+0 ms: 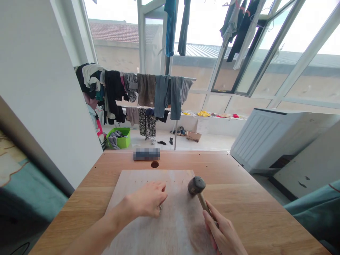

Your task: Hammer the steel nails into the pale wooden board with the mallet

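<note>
My right hand [224, 233] is closed around the wooden handle of a mallet [197, 186], whose dark round head rests on a pale wooden board [175, 219]. My left hand [147, 200] lies on the same board to the left of the mallet head, fingers curled and pinched on a small nail or pin [160, 208] that I can barely make out. A row of tiny nails [159, 181] runs across the board's far part. The board lies on a wooden table [239, 198].
A blurred dark block [146, 154] and a round hole [154, 164] sit near the table's far edge. Beyond stand a laundry rack with clothes [138, 92], a green basket [119, 138], a white appliance [268, 138] at right, and a white wall [39, 92] at left.
</note>
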Motion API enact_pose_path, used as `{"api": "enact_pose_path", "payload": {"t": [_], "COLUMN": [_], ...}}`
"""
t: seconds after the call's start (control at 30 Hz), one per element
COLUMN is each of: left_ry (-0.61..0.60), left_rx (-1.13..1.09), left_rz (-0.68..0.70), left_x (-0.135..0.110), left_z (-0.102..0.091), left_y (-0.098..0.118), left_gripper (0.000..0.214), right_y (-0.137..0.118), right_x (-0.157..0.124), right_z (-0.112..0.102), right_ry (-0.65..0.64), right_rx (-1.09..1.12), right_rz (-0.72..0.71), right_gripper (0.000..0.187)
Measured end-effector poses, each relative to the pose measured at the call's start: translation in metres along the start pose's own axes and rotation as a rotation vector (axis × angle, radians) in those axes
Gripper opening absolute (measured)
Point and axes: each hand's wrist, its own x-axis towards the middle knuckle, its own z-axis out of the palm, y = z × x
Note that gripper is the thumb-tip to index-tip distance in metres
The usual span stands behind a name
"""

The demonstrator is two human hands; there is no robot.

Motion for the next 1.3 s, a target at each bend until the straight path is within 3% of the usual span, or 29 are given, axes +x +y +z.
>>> {"api": "enact_pose_path", "payload": {"t": [0.2,0.3,0.37,0.47,0.57,0.63,0.77,1.3], "left_ry": [-0.056,-0.015,0.097,0.369,0.596,0.662,0.644,0.595], "left_rx": [-0.031,-0.211,-0.421,-0.682,-0.753,-0.749,-0.729,-0.672], "left_rz": [-0.031,-0.056,-0.056,-0.071,-0.106,-0.117,-0.131,-0.111], "left_x": [0.003,0.006,0.014,0.037,0.064,0.078,0.088,0.080], "left_z": [0.005,0.007,0.012,0.025,0.041,0.050,0.059,0.057], "left_y": [-0.004,-0.014,-0.021,-0.028,-0.030,-0.030,-0.031,-0.034], "left_gripper": [0.012,0.010,0.018,0.025,0.014,0.010,0.011,0.017], "right_y": [0.004,0.007,0.008,0.008,0.007,0.006,0.008,0.009], "right_x": [0.003,0.004,0.004,0.004,0.004,0.004,0.005,0.006], "right_z": [0.002,0.003,0.003,0.003,0.004,0.004,0.005,0.005], "right_ry": [-0.020,-0.020,-0.027,-0.026,-0.013,-0.011,-0.009,-0.011], "right_rx": [0.011,0.014,0.021,0.038,0.049,0.059,0.093,0.082], "right_rz": [0.005,0.004,0.011,0.032,0.034,0.019,0.026,0.002], "right_gripper": [0.072,0.073,0.074,0.072,0.068,0.066,0.067,0.066]}}
